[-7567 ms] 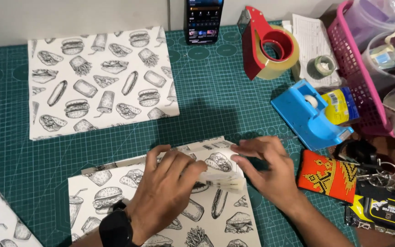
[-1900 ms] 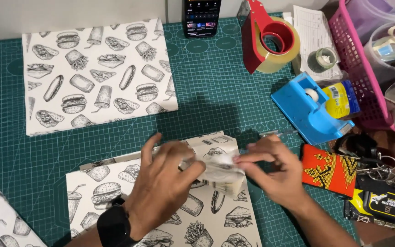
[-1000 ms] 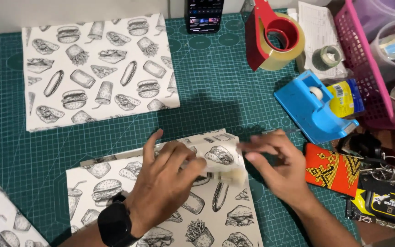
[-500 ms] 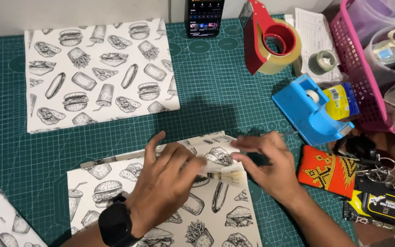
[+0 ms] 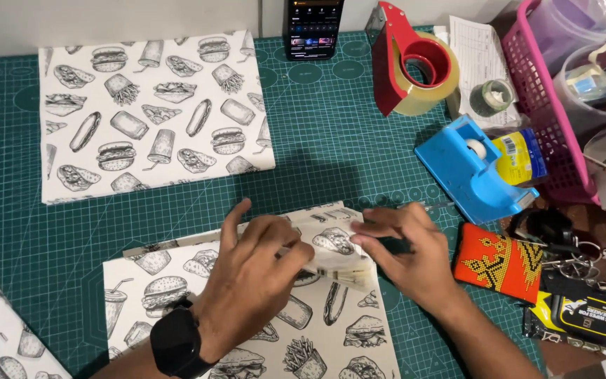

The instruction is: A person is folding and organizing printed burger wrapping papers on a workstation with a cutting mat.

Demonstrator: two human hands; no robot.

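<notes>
A sheet of white paper printed with fast-food drawings [image 5: 331,330] lies on the green cutting mat [image 5: 331,161] in front of me. Its top right corner is folded over into a flap [image 5: 334,249]. My left hand [image 5: 257,281], with a black watch on the wrist, presses flat on the paper and pinches the flap's left side. To the right, my right hand [image 5: 405,253] holds the flap's right edge with its fingertips.
A second printed sheet [image 5: 149,112] lies at the back left, a third [image 5: 1,337] at the left edge. A phone [image 5: 313,28], red tape dispenser [image 5: 415,67], blue tape dispenser [image 5: 468,172], pink basket [image 5: 548,119], beaded pouch [image 5: 499,260], keys [image 5: 562,245] crowd the right.
Both hands have stayed on the folded corner, with small shifts of the right fingers along the flap's edge. The paper itself has not moved.
</notes>
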